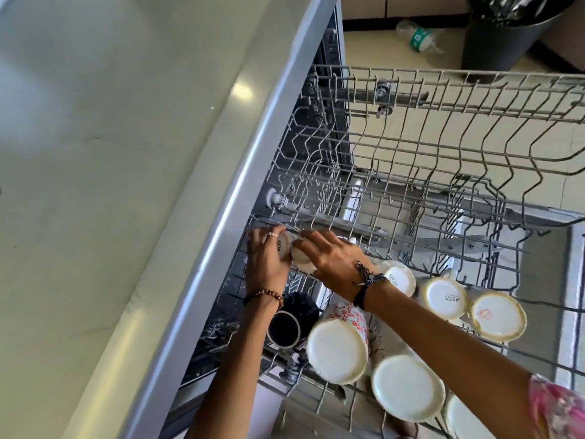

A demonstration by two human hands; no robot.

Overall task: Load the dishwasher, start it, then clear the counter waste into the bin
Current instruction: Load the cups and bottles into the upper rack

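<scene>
Grip: I see my left hand [266, 258] and right hand [332, 258] each curled round a small white ceramic cup [286, 245], the two cups touching, at the counter-side edge of the grey wire upper rack [443, 147].
Edge: the grey countertop lip [221, 217] runs just left of the grip.
Open room: bare rack wires stretch beyond and right.
Around: upturned cream mugs [443, 297] sit right of my wrists; a dark navy mug [285, 327] lies below my left wrist.
Far: a black bin [497, 42] and clear plastic bottle [418, 36] are on the floor.

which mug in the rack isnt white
The dark navy mug beside the left wrist, next to the red-patterned mug; every other cup shows a white or cream body and base.
</scene>
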